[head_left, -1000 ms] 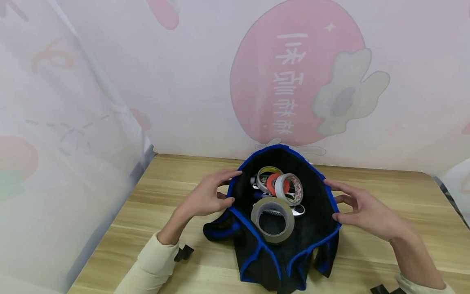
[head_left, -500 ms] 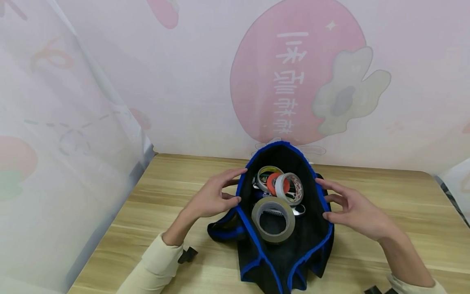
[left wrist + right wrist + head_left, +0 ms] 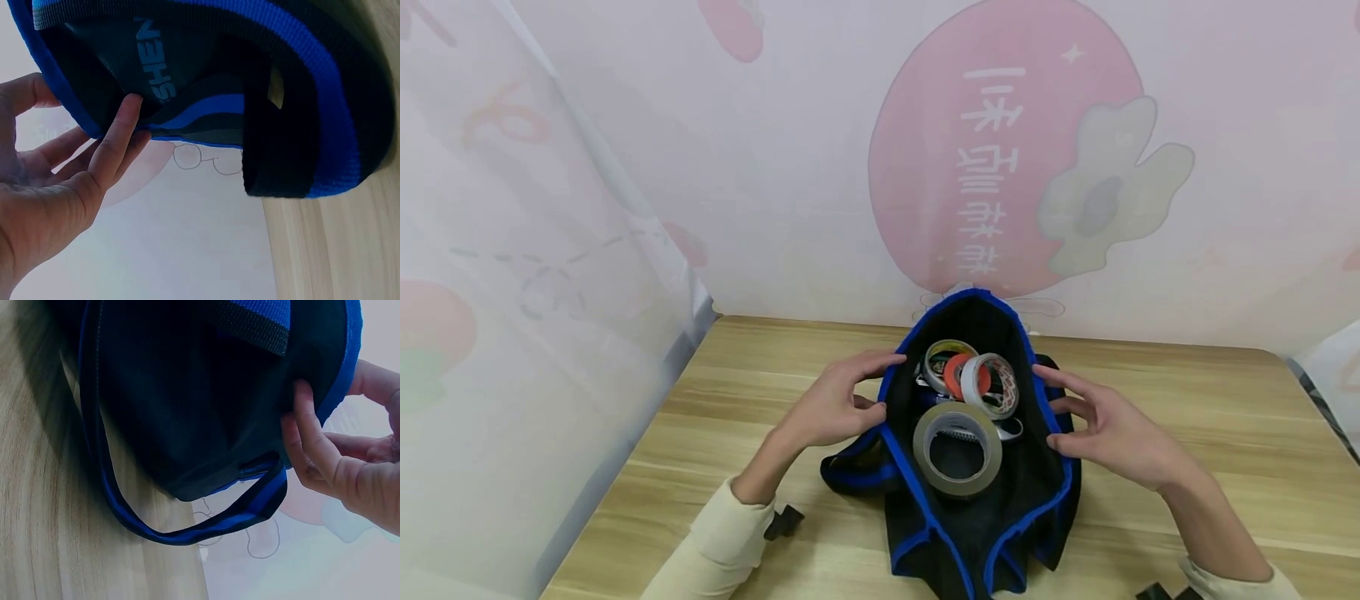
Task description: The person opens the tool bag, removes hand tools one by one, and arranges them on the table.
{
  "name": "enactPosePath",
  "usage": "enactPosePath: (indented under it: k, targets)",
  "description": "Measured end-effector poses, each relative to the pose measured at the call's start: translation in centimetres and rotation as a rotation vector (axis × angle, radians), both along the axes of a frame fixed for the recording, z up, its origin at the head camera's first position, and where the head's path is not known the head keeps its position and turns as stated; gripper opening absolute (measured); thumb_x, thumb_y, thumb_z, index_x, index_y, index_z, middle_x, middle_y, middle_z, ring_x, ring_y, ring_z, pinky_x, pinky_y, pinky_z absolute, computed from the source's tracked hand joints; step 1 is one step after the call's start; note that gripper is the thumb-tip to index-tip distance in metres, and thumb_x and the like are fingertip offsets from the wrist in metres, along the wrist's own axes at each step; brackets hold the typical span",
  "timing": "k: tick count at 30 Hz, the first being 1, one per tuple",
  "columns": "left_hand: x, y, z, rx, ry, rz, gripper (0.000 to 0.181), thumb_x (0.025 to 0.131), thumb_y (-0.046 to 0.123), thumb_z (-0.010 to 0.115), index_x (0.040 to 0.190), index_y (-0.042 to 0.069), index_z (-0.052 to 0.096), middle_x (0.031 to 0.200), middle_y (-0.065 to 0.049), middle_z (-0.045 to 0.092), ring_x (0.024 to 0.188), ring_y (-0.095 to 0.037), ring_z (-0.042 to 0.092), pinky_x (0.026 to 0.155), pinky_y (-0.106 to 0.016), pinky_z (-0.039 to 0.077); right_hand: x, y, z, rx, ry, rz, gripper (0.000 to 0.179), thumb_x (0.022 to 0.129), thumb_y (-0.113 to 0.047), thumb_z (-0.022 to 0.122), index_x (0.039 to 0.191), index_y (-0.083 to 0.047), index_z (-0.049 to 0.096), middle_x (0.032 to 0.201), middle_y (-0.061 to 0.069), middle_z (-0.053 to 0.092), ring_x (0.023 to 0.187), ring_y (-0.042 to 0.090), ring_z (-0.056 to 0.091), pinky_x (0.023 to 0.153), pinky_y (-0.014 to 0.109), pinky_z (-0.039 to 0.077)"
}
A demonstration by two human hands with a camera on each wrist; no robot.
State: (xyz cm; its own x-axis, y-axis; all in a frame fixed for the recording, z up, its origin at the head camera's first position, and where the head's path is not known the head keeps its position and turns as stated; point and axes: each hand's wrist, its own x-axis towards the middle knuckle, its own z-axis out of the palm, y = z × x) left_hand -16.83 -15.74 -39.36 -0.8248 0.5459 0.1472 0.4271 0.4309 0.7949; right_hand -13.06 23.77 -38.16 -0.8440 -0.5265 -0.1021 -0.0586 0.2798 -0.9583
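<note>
A black fabric tool bag [image 3: 1000,517] with blue edging stands on the table, its mouth facing up. On its left rim the left hand [image 3: 835,402] pinches the edge, with fingers against the outer side [image 3: 119,134] near printed letters. Across the mouth, the right hand [image 3: 1116,429] grips the right rim, its fingers [image 3: 309,425] on the outside of the cloth. Inside lie a wide tan tape roll [image 3: 922,450], a white tape roll [image 3: 1009,387], an orange roll [image 3: 953,375] and a yellowish roll [image 3: 931,367]. A silver tool end [image 3: 1012,429] shows partly beneath them.
Webbing handles hang outside the bag: the left strap [image 3: 337,112] and the right strap [image 3: 187,536]. The wooden table [image 3: 760,358] ends at a printed cloth backdrop [image 3: 775,183]. A second cloth [image 3: 512,350] borders the left side.
The right hand has drawn its rim leftward, and the left hand has shifted slightly right. The bag's mouth is narrower; the tape rolls stay almost where they were.
</note>
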Motion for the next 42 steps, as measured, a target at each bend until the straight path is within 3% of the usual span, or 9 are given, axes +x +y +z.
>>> enactPosePath:
  k: [7,10,15,20,27,34,42]
  targets:
    - [0.1,-0.4,0.2,-0.016,-0.006,0.020,0.068,0.091,-0.001,0.070,0.157,0.007,0.054,0.166,-0.016,0.049,0.140,-0.043,0.061,0.085,-0.028,0.066,0.1,0.0,0.2,0.064,0.059,-0.024,0.085,0.100,-0.009,0.073,0.170,-0.007,0.027,0.169,0.027,0.033,0.141,0.047,0.053,0.085,0.029,0.066]
    - [0.1,-0.4,0.3,-0.015,-0.009,0.017,0.069,0.091,-0.001,0.071,0.157,0.006,0.053,0.166,-0.016,0.048,0.140,-0.044,0.061,0.085,-0.027,0.066,0.2,0.0,0.3,0.109,0.095,-0.046,0.081,0.101,-0.015,0.074,0.169,-0.007,0.030,0.168,0.026,0.037,0.141,0.049,0.053,0.083,0.028,0.065]
    - [0.1,-0.2,0.5,-0.015,-0.010,0.011,0.070,0.090,-0.001,0.073,0.157,0.006,0.053,0.165,-0.016,0.049,0.140,-0.043,0.061,0.084,-0.026,0.066,0.3,0.0,0.5,0.161,0.143,-0.091,0.075,0.102,-0.018,0.075,0.166,-0.008,0.038,0.153,0.026,0.053,0.129,0.041,0.064,0.082,0.027,0.064]
    - [0.2,-0.2,0.7,-0.015,-0.016,0.011,0.071,0.090,-0.002,0.073,0.158,0.006,0.053,0.165,-0.015,0.050,0.140,-0.043,0.061,0.083,-0.026,0.066,0.4,-0.1,1.0,0.224,0.291,-0.158,0.064,0.100,-0.014,0.077,0.158,-0.006,0.050,0.154,0.022,0.054,0.128,0.035,0.065,0.087,0.021,0.062]
    - [0.2,-0.3,0.8,-0.009,-0.025,0.013,0.071,0.090,-0.003,0.073,0.157,0.005,0.052,0.165,-0.016,0.049,0.140,-0.044,0.061,0.084,-0.026,0.066,0.2,-1.1,1.6,0.207,0.562,-0.251,0.053,0.093,-0.004,0.081,0.144,-0.008,0.066,0.141,0.014,0.068,0.121,-0.006,0.060,0.097,0.007,0.052]
    - [0.2,-0.4,0.6,-0.007,-0.028,0.006,0.072,0.090,-0.003,0.074,0.158,0.004,0.052,0.165,-0.017,0.049,0.140,-0.045,0.060,0.085,-0.027,0.066,-0.3,-2.4,1.8,0.112,0.630,-0.206,0.055,0.090,0.003,0.082,0.142,-0.010,0.068,0.139,0.016,0.070,0.116,-0.001,0.068,0.099,0.008,0.054]
    - [0.3,-0.6,0.6,-0.004,-0.029,0.008,0.071,0.090,-0.003,0.074,0.158,0.005,0.052,0.164,-0.016,0.050,0.140,-0.045,0.060,0.085,-0.027,0.066,-1.6,-4.6,1.7,0.106,0.621,-0.042,0.054,0.090,0.001,0.083,0.141,-0.008,0.067,0.137,0.010,0.070,0.119,0.000,0.066,0.098,0.023,0.062]
